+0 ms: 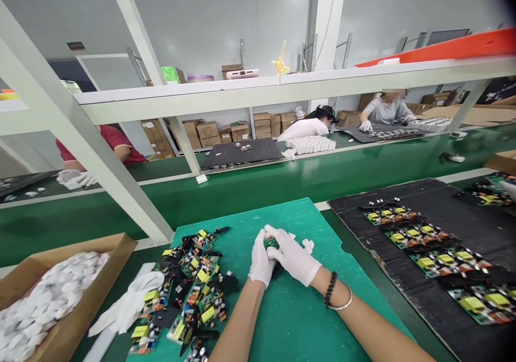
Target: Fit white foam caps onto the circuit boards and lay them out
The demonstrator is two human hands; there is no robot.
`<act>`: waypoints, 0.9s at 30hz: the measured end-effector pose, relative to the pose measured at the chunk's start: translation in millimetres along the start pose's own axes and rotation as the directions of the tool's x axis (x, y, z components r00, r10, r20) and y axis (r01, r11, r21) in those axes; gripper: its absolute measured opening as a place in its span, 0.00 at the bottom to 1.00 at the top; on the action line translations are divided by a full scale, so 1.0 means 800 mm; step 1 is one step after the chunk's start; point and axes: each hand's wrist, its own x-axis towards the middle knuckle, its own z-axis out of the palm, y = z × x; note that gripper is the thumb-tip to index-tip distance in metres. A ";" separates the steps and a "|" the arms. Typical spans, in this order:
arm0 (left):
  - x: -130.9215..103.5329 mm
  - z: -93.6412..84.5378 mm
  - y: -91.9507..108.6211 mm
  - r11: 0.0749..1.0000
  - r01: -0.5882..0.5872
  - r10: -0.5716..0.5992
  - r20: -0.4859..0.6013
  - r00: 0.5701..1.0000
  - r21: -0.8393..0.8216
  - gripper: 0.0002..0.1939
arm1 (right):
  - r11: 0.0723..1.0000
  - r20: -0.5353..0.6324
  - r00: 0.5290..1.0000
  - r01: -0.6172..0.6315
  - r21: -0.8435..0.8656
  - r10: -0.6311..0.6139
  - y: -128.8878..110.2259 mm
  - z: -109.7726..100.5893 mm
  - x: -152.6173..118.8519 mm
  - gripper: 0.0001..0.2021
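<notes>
Both my hands wear white gloves and meet over the green mat (pixel 314 319). Between them is a small green circuit board (pixel 271 242), mostly covered by the fingers. My left hand (pixel 261 260) is closed around its left side. From the right, my right hand (pixel 293 257) grips the same board, thumb and fingers bent over it. Something black shows beneath my palms. Just beyond my right hand lie a few small white plastic pieces (pixel 308 245). A heap of circuit boards (pixel 197 292) with yellow transformers and black parts spreads over the mat's left side.
A cardboard box (pixel 116 254) of white pieces stands at far left, beside a loose white glove (pixel 131 300). Rows of boards lie on a black sheet (pixel 363 233) at right. A shelf beam (pixel 226 101) crosses ahead; co-workers sit beyond the green conveyor (pixel 250 187).
</notes>
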 end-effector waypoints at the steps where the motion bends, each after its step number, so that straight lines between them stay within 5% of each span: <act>1: 0.002 -0.001 -0.002 1.000 0.014 -0.014 0.012 1.000 -0.003 0.13 | 1.000 -0.013 1.000 -0.009 0.008 0.009 0.000 0.002 0.001 0.28; 14: 0.000 -0.003 -0.012 0.996 -0.046 0.038 0.097 0.995 0.080 0.16 | 0.945 -0.087 0.993 -0.052 0.323 0.085 0.004 0.008 0.008 0.25; 21: 0.000 -0.008 -0.008 0.998 0.037 -0.037 0.011 0.999 0.052 0.19 | 0.720 -0.079 0.997 0.067 0.690 -0.017 -0.003 -0.002 0.005 0.23; 27: -0.004 -0.004 -0.003 0.997 0.050 -0.052 -0.042 0.998 -0.053 0.17 | 0.766 -0.142 0.980 -0.017 0.643 0.141 -0.006 0.019 0.005 0.27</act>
